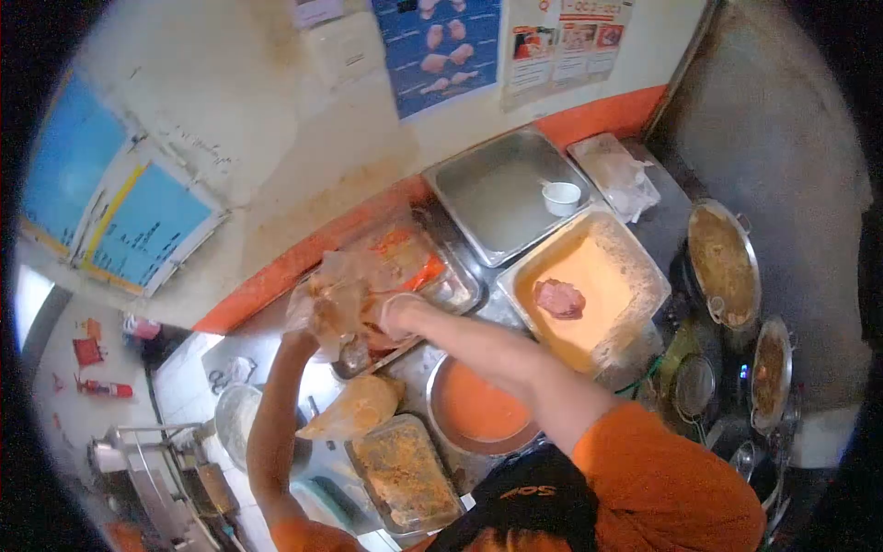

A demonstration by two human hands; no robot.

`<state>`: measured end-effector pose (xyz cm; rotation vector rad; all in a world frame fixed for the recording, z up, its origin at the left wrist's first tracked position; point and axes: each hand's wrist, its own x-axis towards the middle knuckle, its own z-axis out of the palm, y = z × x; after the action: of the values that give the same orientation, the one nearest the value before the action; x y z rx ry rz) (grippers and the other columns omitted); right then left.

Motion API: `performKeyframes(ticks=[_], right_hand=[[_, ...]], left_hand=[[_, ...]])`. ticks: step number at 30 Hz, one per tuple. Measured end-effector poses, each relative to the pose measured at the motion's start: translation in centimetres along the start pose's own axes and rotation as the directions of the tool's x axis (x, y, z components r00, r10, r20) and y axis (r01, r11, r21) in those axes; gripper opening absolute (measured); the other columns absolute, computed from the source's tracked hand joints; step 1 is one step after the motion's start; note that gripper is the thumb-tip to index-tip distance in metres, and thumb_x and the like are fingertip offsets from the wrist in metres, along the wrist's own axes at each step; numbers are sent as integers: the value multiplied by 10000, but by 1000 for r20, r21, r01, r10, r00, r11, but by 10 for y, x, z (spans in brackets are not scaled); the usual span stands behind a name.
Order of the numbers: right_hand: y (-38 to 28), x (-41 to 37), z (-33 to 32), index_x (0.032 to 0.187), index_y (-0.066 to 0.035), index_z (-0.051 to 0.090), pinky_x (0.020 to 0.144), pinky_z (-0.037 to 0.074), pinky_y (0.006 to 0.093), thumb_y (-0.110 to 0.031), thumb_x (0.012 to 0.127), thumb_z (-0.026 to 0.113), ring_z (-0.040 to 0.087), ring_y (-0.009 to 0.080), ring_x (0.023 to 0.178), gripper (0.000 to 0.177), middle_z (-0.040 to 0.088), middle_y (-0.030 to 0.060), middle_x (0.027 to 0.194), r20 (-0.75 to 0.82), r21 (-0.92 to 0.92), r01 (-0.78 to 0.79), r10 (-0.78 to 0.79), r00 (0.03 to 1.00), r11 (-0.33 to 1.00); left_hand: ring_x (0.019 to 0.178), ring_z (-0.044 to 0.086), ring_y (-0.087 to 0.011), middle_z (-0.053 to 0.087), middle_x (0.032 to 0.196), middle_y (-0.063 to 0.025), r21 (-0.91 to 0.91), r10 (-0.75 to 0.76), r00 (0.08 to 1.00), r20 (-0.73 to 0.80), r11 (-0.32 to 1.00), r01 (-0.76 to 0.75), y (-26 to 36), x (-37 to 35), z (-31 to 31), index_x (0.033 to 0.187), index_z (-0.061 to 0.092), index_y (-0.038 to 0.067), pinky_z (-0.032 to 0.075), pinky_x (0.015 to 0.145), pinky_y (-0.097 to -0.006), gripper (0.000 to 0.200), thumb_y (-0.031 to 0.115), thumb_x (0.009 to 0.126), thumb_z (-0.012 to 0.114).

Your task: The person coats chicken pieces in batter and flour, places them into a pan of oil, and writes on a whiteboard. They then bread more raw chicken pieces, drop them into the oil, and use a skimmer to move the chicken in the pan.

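As the left hand (306, 311) and right hand (397, 316) grasp a crumpled plastic bag (342, 300) between them, a metal tray (471, 293) sits beneath.
Bag handling (fingertips obscured) appears under way; limp plastic calls for steady two-handed control.

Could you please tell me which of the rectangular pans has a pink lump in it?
The pan between the white cup and the round bowl of orange liquid; its pink lump lies on pale orange contents. The other pans show none.
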<state>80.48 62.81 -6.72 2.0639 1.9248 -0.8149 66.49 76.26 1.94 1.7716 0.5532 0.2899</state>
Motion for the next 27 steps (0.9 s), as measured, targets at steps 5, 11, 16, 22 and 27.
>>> performKeyframes(ticks=[5,11,16,22,27], right_hand=[[-1,-57,-24,1037,-103,721,860,527,436,-322,878,631,661,340,1010,285,701,166,1058,-441,199,285,-174,881,938],[-10,-67,-25,1001,-114,713,812,533,450,-265,871,639,667,370,911,212,703,160,987,-396,254,105,4,918,962],[-11,-141,-77,974,-110,711,762,543,414,-146,798,690,683,310,851,180,698,162,937,-658,372,257,58,751,892],[62,-234,-72,857,-108,634,771,510,341,-86,729,661,586,159,863,132,605,14,914,-513,795,291,335,790,531],[137,-331,30,1062,-99,623,783,508,348,-156,812,703,598,178,882,269,621,33,925,-289,936,350,626,725,26]], left_hand=[[758,628,-146,658,911,-16,-228,-244,970,-17,945,234,39,-10,17,1068,655,73,552,650,-309,192,163,902,622],[724,595,-133,621,853,-10,-324,-247,969,-23,919,227,32,0,9,1016,667,62,511,613,-302,143,141,909,615],[725,593,-134,609,836,-13,-323,-210,978,0,925,198,39,-2,8,996,664,54,507,612,-305,132,149,913,622],[766,618,-141,647,919,-20,-447,-223,975,8,871,203,2,6,5,1047,651,79,544,656,-296,146,125,916,603],[744,614,-127,633,898,-19,-429,-151,988,21,892,145,21,-7,11,1074,650,83,548,647,-289,185,157,904,651]])
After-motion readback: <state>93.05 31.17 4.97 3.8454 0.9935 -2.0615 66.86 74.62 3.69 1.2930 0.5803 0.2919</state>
